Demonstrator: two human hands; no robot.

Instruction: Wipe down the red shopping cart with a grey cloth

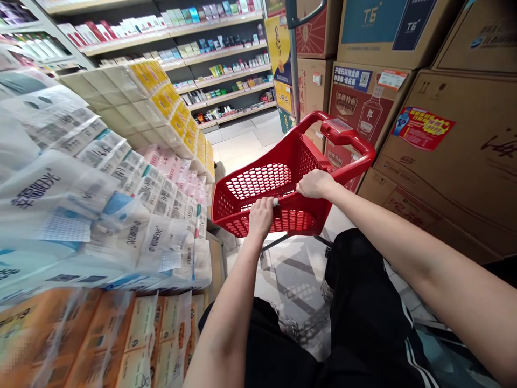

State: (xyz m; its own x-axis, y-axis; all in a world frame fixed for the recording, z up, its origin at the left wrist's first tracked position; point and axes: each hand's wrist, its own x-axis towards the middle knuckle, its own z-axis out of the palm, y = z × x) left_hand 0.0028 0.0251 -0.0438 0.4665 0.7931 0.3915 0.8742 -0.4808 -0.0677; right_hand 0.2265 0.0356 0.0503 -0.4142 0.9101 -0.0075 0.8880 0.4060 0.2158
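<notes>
Head view: left hand [262, 215] and right hand [315, 185], fingers clamped on a red cart rim [288, 200], apparently steer; turning calls for avoiding stacked packs [121, 234].

Small boxes and bottles fill pale-edged shelves [173, 35] at the far end. Wrapped packs [32, 188] are stacked along the left, with orange packs [72, 334] nearest. Cartons [436, 156], mostly brown, are stacked high on the right, beside a grey post [296, 70]. The tiled floor [236, 136] is brightly lit farther off, shadowed nearer.
</notes>
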